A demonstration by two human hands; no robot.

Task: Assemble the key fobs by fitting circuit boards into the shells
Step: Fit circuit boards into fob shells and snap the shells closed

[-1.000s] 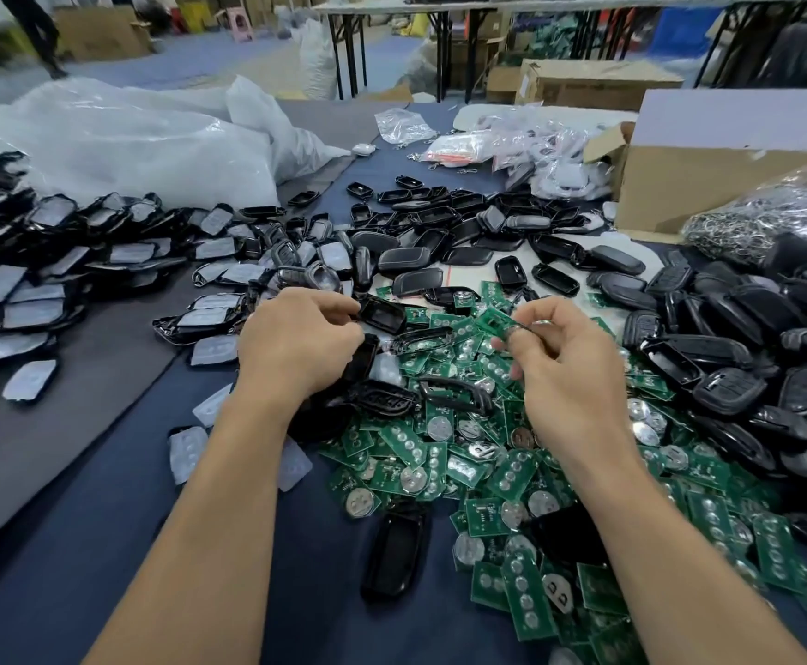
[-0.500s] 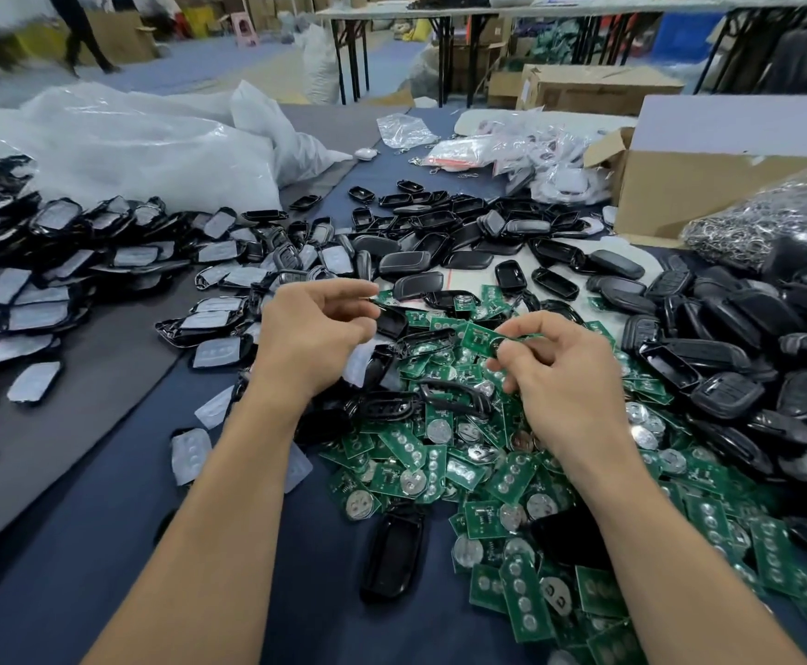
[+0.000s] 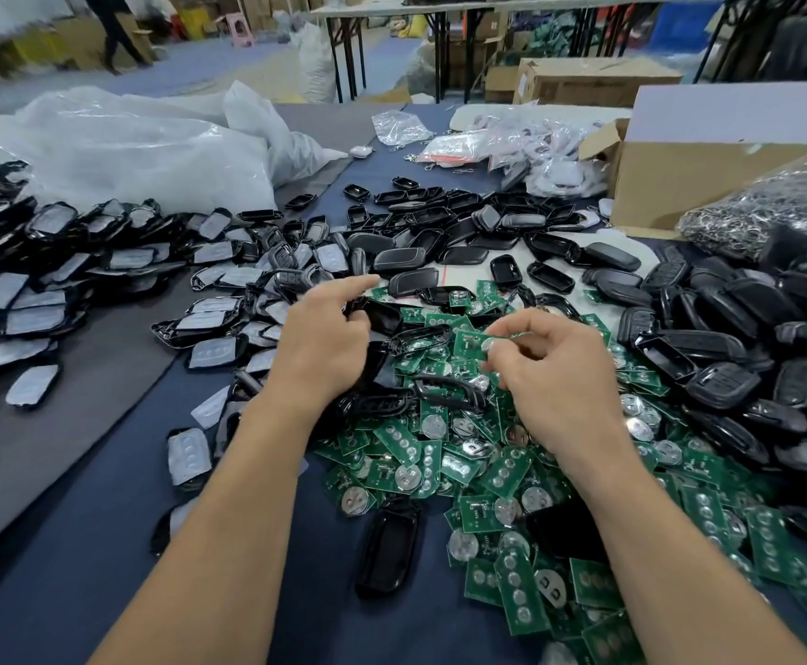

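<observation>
A heap of green circuit boards [image 3: 502,477] with round silver battery holders covers the blue cloth in front of me. My right hand [image 3: 555,371] pinches one green circuit board [image 3: 476,340] by its edge, lifted just above the heap. My left hand [image 3: 325,338] is to its left, thumb and lower fingers curled round a black shell half [image 3: 382,316], index finger pointing forward. Board and shell are a hand's width apart. Loose black shells [image 3: 727,348] are piled on the right, and one lies near me [image 3: 387,554].
Shell halves with grey button pads [image 3: 32,309] spread over the grey mat on the left. White plastic bags [image 3: 142,151] lie behind them. A cardboard box [image 3: 708,165] and a bag of metal rings [image 3: 775,208] stand at the back right. Small packets [image 3: 478,146] sit at the back.
My left hand rose and its index finger straightened forward while keeping the shell. My right hand lifted the board slightly off the heap and turned it.
</observation>
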